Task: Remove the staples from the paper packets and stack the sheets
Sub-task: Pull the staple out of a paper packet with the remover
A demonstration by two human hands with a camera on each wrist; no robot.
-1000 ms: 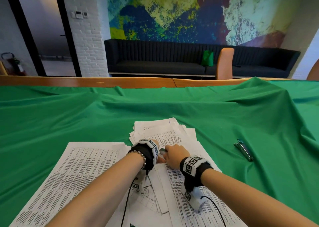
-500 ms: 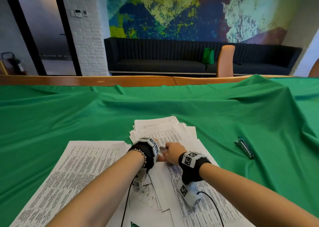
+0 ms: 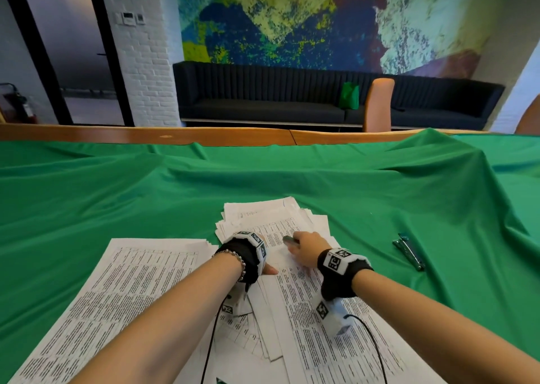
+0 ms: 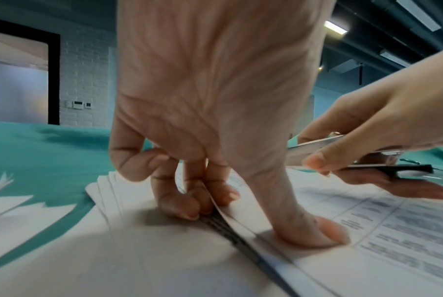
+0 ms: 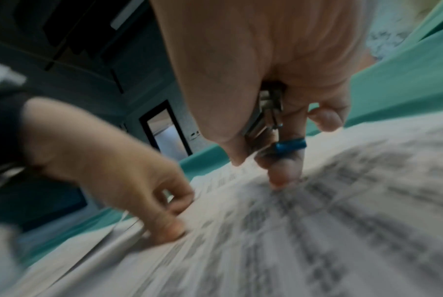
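Observation:
A stapled paper packet [image 3: 306, 310] lies on top of a loose heap of printed sheets [image 3: 263, 214] on the green cloth. My left hand [image 3: 258, 256] holds the packet's left edge. In the left wrist view the left hand [image 4: 260, 193] has its thumb pressed on top and its fingers curled under the lifted edge. My right hand [image 3: 308, 246] grips a metal staple remover [image 3: 289, 240] just right of the left hand, above the packet's top. The staple remover [image 5: 266, 124] has a blue tip and sits between thumb and fingers. No staple can be made out.
A flat stack of printed sheets [image 3: 117, 296] lies to the left on the green tablecloth [image 3: 117, 193]. A second metal tool [image 3: 409, 252] lies on the cloth to the right. The wooden table edge [image 3: 204, 136] runs along the far side.
My right hand has drawn away to the right with the staple remover, so the hands no longer touch. The left hand stays on the packet's edge.

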